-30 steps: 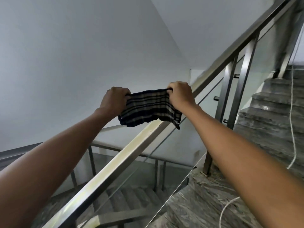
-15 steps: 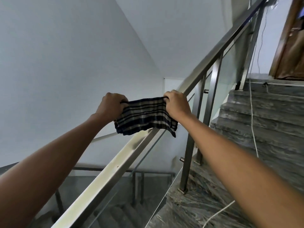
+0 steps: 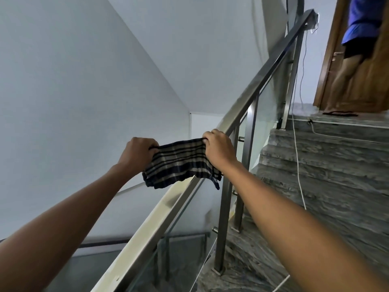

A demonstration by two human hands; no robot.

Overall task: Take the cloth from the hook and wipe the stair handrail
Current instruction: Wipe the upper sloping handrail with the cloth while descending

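A dark checked cloth (image 3: pixel 181 163) is stretched across the top of the steel stair handrail (image 3: pixel 261 72), which climbs from bottom left to top right. My left hand (image 3: pixel 136 152) grips the cloth's left end, out beyond the rail on the wall side. My right hand (image 3: pixel 219 150) grips the right end, on the stair side of the rail. The cloth's lower edge hangs over the rail. No hook is in view.
Steel posts (image 3: pixel 248 148) and glass panels (image 3: pixel 269 106) run under the rail. Grey stone steps (image 3: pixel 324 178) rise on the right, with a white cord (image 3: pixel 299 173) trailing down them. A person (image 3: pixel 355 49) stands by a wooden door (image 3: pixel 374 85) on the top landing.
Both hands have slid the cloth up along the rail. My view has lifted, so the top landing, the door and the person there have come into sight.
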